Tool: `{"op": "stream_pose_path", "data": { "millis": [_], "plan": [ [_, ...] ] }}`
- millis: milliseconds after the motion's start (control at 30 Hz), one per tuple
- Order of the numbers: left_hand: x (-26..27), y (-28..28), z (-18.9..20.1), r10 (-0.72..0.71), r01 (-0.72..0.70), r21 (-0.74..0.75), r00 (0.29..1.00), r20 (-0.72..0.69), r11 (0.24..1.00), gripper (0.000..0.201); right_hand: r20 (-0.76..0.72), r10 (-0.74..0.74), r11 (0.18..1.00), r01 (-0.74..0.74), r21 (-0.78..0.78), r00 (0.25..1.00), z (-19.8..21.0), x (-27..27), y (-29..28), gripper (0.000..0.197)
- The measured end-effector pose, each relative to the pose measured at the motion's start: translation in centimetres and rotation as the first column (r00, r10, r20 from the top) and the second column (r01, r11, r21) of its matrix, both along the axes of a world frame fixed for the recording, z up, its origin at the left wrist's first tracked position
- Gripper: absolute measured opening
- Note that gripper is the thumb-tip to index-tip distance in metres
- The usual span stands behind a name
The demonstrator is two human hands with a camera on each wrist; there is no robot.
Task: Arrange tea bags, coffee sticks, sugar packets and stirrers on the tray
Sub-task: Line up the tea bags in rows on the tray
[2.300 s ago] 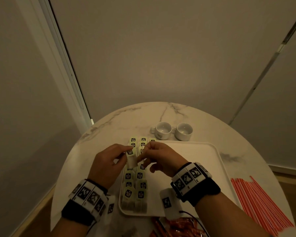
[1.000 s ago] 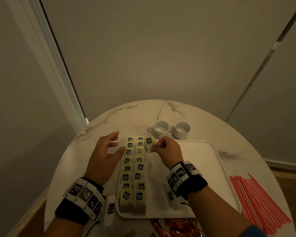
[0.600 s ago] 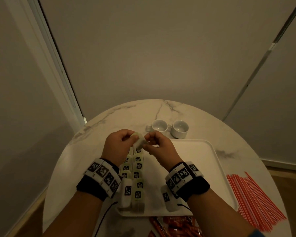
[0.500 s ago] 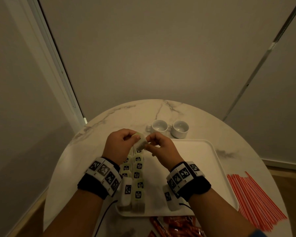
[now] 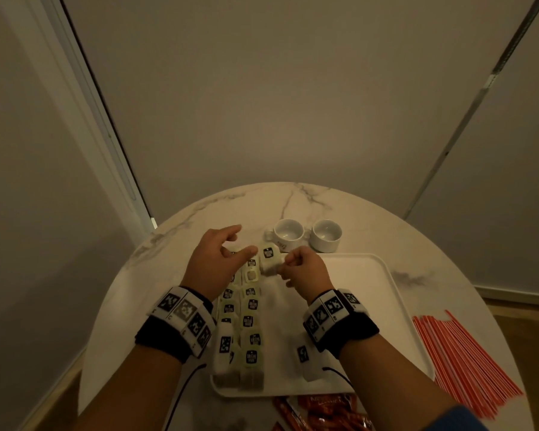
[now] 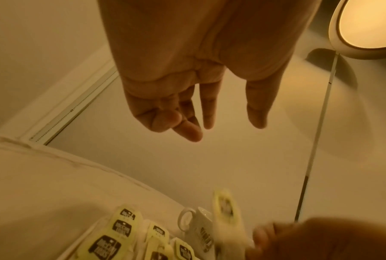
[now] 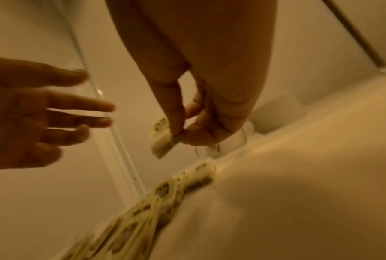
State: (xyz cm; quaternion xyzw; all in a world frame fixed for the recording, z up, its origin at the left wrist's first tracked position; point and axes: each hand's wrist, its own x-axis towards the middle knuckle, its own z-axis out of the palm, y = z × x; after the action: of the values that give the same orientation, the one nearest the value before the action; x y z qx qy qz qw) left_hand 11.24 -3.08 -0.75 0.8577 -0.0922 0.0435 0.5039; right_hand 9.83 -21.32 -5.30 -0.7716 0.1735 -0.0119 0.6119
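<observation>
Lying nearest on the surface [image 5: 448, 244], red coffee sticks [image 5: 321, 412] and stirrers [image 5: 467, 359] remain off the tray [image 5: 361, 306]. Two columns of tea bags [image 5: 251, 321] fill the tray's left side. Beyond them, the right hand [image 5: 302, 272] pinches one tea bag [image 5: 269, 259] above the far corner, apparently by its edge; the wrist view is blurred. The left hand [image 5: 215, 259] hovers with fingers spread, holding nothing. Risks: a loose pinch could drop the bag askew, and either hand could brush the rows or the cups [image 5: 307, 236] just beyond.
</observation>
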Motion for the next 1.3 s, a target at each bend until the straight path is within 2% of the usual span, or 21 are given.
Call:
{"op": "stream_pose_path", "data": {
  "millis": [67, 167, 200, 333, 433, 667, 800, 900, 933, 1000, 1100, 1133, 1167, 1233, 1300],
  "plan": [
    [-0.7, 0.7, 0.5, 0.044, -0.043, -0.021, 0.999, 0.003, 0.999, 0.035, -0.135, -0.053, 0.998, 0.047, -0.042, 0.989, -1.1, 0.6, -0.2, 0.033],
    [-2.2, 2.1, 0.7, 0.053, -0.053, -0.059, 0.999, -0.006, 0.997, 0.024, -0.238, -0.097, 0.958, 0.026, -0.285, 0.966, -2.4, 1.3, 0.2, 0.025],
    [-2.8, 2.5, 0.6, 0.04, -0.04, -0.064, 0.999, 0.006, 0.997, 0.022, -0.252, -0.112, 0.95, 0.029, -0.312, 0.961, -2.6, 1.5, 0.4, 0.025],
    [-4.2, 4.5, -0.7, -0.009, 0.008, 0.031, 0.999, 0.039, 0.999, 0.022, -0.336, -0.112, 0.953, 0.006, -0.302, 0.935, -2.4, 1.7, 0.7, 0.019],
    [-4.5, 5.5, -1.9, -0.024, 0.025, 0.084, 1.0, -0.011, 0.996, 0.022, -0.389, -0.032, 0.982, -0.044, -0.184, 0.921, -1.7, 1.5, 0.6, 0.02],
    [-4.7, 5.5, -2.7, -0.044, 0.046, 0.126, 0.999, -0.02, 0.991, 0.02, -0.395, -0.038, 0.995, -0.004, -0.104, 0.918, -1.6, 1.5, 1.4, 0.023],
    [-4.7, 5.5, -2.8, -0.051, 0.051, 0.134, 0.999, -0.009, 0.99, 0.02, -0.377, -0.07, 0.987, 0.009, -0.162, 0.924, -1.5, 1.4, 1.7, 0.023],
    [-4.7, 5.7, -2.8, -0.049, 0.049, 0.138, 0.999, -0.003, 0.989, 0.02, -0.354, -0.149, 0.986, 0.113, -0.122, 0.923, -1.5, 1.4, 2.0, 0.013],
    [-4.8, 5.7, -2.8, -0.049, 0.048, 0.14, 0.999, -0.001, 0.989, 0.021, -0.357, -0.142, 0.98, 0.081, -0.18, 0.923, -2.0, 1.6, 1.9, 0.021],
    [-4.9, 5.7, -2.8, -0.05, 0.05, 0.145, 0.999, -0.002, 0.988, 0.021, -0.328, -0.155, 0.98, 0.104, -0.167, 0.932, -1.7, 1.4, 1.8, 0.029],
    [-5.1, 5.9, -2.6, -0.059, 0.057, 0.151, 0.998, 0.01, 0.987, 0.021, -0.369, -0.088, 0.942, -0.044, -0.334, 0.925, -2.1, 1.6, 1.6, 0.026],
    [-5.2, 6.1, -2.5, -0.064, 0.061, 0.157, 0.998, 0.01, 0.986, 0.021, -0.388, -0.108, 0.947, -0.025, -0.32, 0.915, -2.0, 1.5, 1.5, 0.026],
    [-5.4, 6.3, -2.4, -0.071, 0.069, 0.166, 0.997, 0.005, 0.984, 0.021, -0.425, -0.055, 0.931, -0.107, -0.349, 0.904, -2.0, 1.6, 1.5, 0.027],
    [-6.2, 6.8, -2.2, -0.102, 0.103, 0.195, 0.995, -0.016, 0.975, 0.021, -0.383, -0.039, 0.907, -0.129, -0.401, 0.923, -1.8, 1.3, 1.2, 0.028],
    [-7.3, 7.4, -2.0, -0.161, 0.173, 0.252, 0.985, -0.065, 0.952, 0.019, -0.344, -0.057, 0.915, -0.089, -0.394, 0.937, -1.6, 1.1, 1.1, 0.022]
  ]
}}
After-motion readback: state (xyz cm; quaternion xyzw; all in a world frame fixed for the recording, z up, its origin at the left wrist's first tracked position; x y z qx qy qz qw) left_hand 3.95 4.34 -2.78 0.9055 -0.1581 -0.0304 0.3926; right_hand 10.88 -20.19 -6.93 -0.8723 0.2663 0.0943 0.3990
